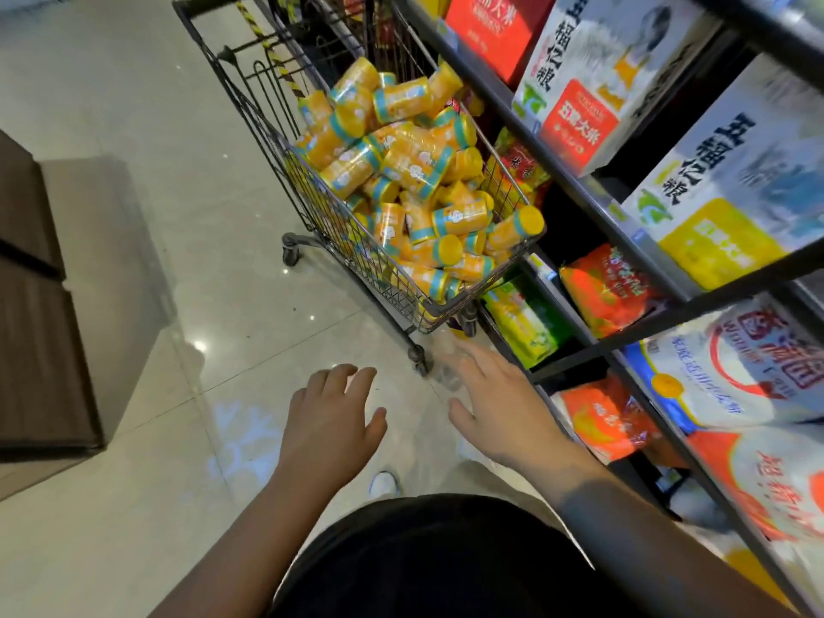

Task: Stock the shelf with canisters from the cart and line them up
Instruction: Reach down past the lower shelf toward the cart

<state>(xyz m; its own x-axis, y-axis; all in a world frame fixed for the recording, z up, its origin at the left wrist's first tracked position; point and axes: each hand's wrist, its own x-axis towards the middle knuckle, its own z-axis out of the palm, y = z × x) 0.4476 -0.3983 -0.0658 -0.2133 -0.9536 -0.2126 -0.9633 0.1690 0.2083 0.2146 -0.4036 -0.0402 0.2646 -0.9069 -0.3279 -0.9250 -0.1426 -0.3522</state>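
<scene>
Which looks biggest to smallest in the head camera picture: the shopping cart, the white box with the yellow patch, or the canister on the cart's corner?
1. shopping cart
2. white box
3. canister
The box seems nearer the camera, so it may look bigger than it really is.

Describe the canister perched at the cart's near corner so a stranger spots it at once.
Find the wire cart parked against the shelf. Go to its near corner on the shelf side. One canister lies there on its side, topmost at that corner, its yellow lid poking past the rim towards the shelf, while the others there lie lower in the basket.
</scene>
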